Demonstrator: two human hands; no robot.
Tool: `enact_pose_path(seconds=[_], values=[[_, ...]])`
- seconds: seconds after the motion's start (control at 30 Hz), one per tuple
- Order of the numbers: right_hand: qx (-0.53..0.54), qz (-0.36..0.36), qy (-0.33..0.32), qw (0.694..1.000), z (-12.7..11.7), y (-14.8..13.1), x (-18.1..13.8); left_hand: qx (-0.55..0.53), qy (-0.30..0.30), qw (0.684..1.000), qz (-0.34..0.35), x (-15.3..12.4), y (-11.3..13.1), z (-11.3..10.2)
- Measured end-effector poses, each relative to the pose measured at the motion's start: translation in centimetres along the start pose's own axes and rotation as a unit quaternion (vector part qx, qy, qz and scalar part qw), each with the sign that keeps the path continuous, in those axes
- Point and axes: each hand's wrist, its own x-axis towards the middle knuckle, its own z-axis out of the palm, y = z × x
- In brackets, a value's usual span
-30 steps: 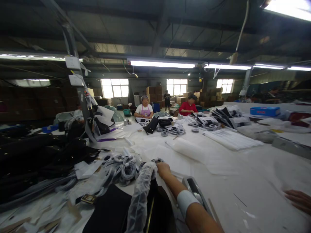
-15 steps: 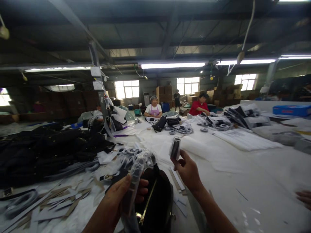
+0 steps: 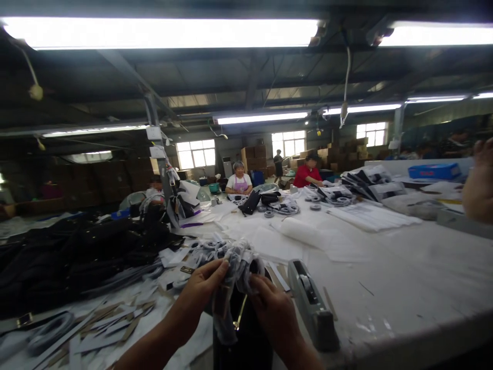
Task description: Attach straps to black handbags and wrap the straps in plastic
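A black bag [image 3: 257,336] with a gold zip is in front of me at the bottom middle. Its strap [image 3: 234,267], wrapped in clear plastic, is bunched above the bag. My left hand [image 3: 206,285] pinches the wrapped strap between thumb and fingers, and a wrapped length hangs below. My right hand [image 3: 274,311] grips the right side of the same bundle with its fingers curled. Its fingertips are partly hidden by the plastic. Just right of the right hand, a grey tape dispenser [image 3: 313,303] rests on the table.
White cardboard strips [image 3: 106,326] and a heap of black bags [image 3: 80,246] lie at left. Foam sheets [image 3: 304,234] cover part of the table [image 3: 389,280]. Two co-workers sit across from me. Another person's hand [image 3: 479,182] is raised at the right edge.
My right hand has come down and left to the wrapped strap. The small dark wrapped piece it held up no longer shows. The view has shifted, and another person's hand at right is higher.
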Motion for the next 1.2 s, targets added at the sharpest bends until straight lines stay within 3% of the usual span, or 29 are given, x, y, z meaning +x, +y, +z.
enact_pose_path(seconds=[0.17,0.3,0.4,0.57,0.67,0.97,1.13,1.2], values=[[-0.031,-0.048,0.003,0.998,0.9,-0.9,0.0,0.016,-0.038,0.998,0.041,-0.4,0.3,-0.8],[-0.024,-0.085,0.020,0.996,1.4,-1.3,-0.1,0.023,0.016,0.998,0.051,0.2,-0.4,-1.5],[-0.028,-0.112,0.031,0.993,1.9,-1.2,-0.5,0.027,0.034,0.998,0.038,0.9,-1.1,-2.2],[-0.051,-0.132,0.053,0.989,2.6,-1.3,-1.1,0.003,0.007,1.000,-0.022,1.4,-1.8,-2.9],[-0.060,-0.143,0.072,0.985,2.7,-1.6,-1.2,0.002,0.006,1.000,-0.021,1.5,-1.7,-2.9],[-0.047,-0.127,0.053,0.989,2.8,-2.3,-0.9,0.025,-0.082,0.993,-0.078,0.9,-0.4,-2.1],[0.037,-0.122,0.046,0.991,1.2,-1.3,-1.2,0.003,-0.044,0.998,-0.043,0.5,-0.9,-1.9],[0.055,-0.022,0.041,0.997,0.3,0.8,-1.5,-0.013,-0.015,0.999,-0.030,0.4,-1.2,-2.1]])
